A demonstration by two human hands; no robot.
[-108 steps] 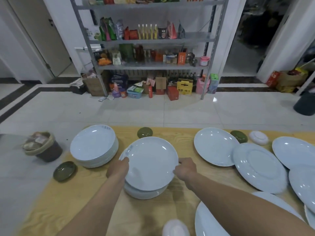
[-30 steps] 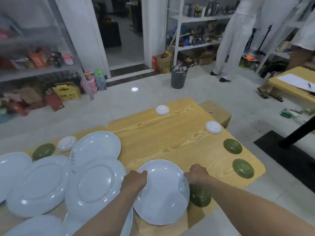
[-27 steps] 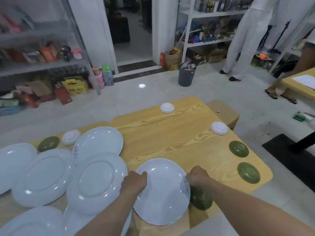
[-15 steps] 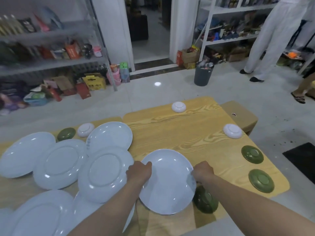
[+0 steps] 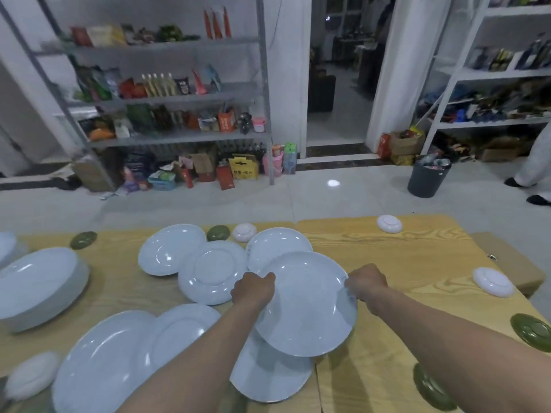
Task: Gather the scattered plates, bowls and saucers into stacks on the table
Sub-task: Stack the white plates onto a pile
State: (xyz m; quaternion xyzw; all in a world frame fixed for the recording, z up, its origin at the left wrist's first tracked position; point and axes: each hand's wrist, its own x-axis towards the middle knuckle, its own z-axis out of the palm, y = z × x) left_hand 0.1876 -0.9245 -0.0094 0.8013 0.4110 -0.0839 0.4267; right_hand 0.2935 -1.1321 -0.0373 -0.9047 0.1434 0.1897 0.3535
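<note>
White round ceramic plate (image 5: 307,305) now hangs clear of the yellow wooden table (image 5: 402,257). It has been lifted from the near-right corner and carried left over loose white plates (image 5: 213,272). Left hand (image 5: 253,289) and right hand (image 5: 365,283) pinch opposite rims. Likely bound for the tall white plate stack (image 5: 38,287) at left.

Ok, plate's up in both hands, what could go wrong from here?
The round white plate is gripped at its rim by the left hand and right hand; a slip would drop it onto the white plates overlapped beneath. The right forearm passes over a dark green saucer near the wooden table edge and might sweep it off.
</note>
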